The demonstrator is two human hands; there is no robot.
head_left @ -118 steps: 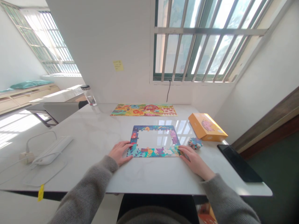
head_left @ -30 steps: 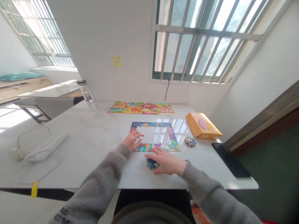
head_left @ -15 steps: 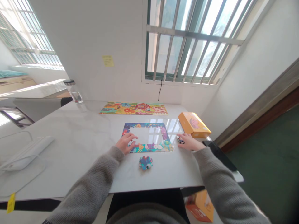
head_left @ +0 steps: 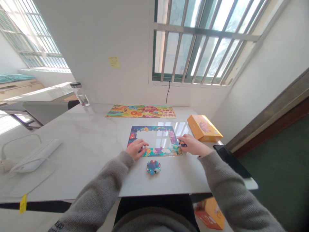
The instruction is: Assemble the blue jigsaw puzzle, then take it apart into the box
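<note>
A rectangular jigsaw border [head_left: 160, 150] lies assembled on the white table, with bare tabletop in its middle. My left hand [head_left: 137, 149] rests over its lower left corner, fingers apart and nothing visible in them. Just beyond its right edge, my right hand [head_left: 191, 145] grips a few dark jigsaw pieces [head_left: 182, 143] between thumb and fingers; how many I cannot tell. Nearer to me sits a small pile of blue jigsaw pieces [head_left: 153, 167], apart from the border and both hands.
A long animal-farm puzzle [head_left: 142, 111] lies along the wall. To the right stand an orange box [head_left: 204, 128] and a black flat device [head_left: 231, 161] near the edge. At left are a glass bottle [head_left: 80, 95] and a white keyboard-like object [head_left: 38, 156] with a cable.
My right hand has moved left with the pieces, closer to the border's right edge. My left hand has slid slightly right over the corner. The view has shifted a little.
</note>
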